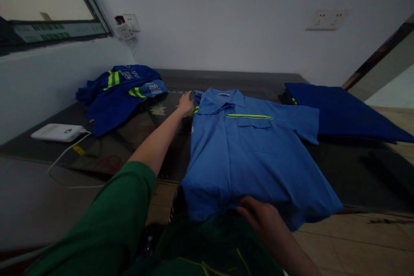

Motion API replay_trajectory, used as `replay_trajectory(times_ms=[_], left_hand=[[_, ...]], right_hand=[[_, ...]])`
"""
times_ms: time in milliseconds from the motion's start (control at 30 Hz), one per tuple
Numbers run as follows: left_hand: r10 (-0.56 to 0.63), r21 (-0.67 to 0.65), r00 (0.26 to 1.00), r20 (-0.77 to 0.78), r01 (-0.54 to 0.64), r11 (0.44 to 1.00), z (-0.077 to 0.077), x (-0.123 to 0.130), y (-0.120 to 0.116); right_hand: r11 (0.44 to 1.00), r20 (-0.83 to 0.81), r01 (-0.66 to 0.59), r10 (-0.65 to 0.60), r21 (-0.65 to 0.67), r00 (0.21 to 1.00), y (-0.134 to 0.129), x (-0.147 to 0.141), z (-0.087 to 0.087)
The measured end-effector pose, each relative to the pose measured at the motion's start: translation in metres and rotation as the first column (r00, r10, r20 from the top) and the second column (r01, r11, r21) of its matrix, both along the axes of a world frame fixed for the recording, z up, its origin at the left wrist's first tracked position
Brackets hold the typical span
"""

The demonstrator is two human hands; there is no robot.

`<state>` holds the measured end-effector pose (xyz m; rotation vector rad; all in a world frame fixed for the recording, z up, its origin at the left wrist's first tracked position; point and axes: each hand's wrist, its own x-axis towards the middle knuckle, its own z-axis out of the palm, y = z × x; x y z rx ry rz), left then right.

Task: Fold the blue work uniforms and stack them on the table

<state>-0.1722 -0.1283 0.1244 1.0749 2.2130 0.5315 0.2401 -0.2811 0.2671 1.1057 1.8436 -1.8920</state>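
A blue short-sleeved work shirt lies front up on the dark table, its collar toward the wall and its hem hanging at the near edge. Its left side in view is folded under or inward, while the right sleeve is spread out. My left hand reaches to the shirt's shoulder beside the collar, fingers closed at the cloth edge. My right hand is at the hem near my body, with the fingers curled against the fabric; the fingertips are partly hidden.
Crumpled dark blue garments with yellow-green strips lie at the left. A white power bank with a cable sits by the left edge. Folded dark blue clothing rests at the right. Wall sockets are above the dark table.
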Motion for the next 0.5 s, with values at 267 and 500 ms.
replay_trajectory(times_ms=[267, 500], left_hand=[[-0.167, -0.036, 0.985, 0.041, 0.169, 0.985, -0.043, -0.018, 0.033], [-0.24, -0.064, 0.971, 0.0, 0.239, 0.969, -0.06, -0.032, 0.055]], right_hand=[[0.928, -0.101, 0.193, -0.236, -0.32, 0.967, -0.063, -0.021, -0.068], [0.851, -0.094, 0.186, -0.265, -0.492, 0.96, -0.064, -0.046, -0.037]])
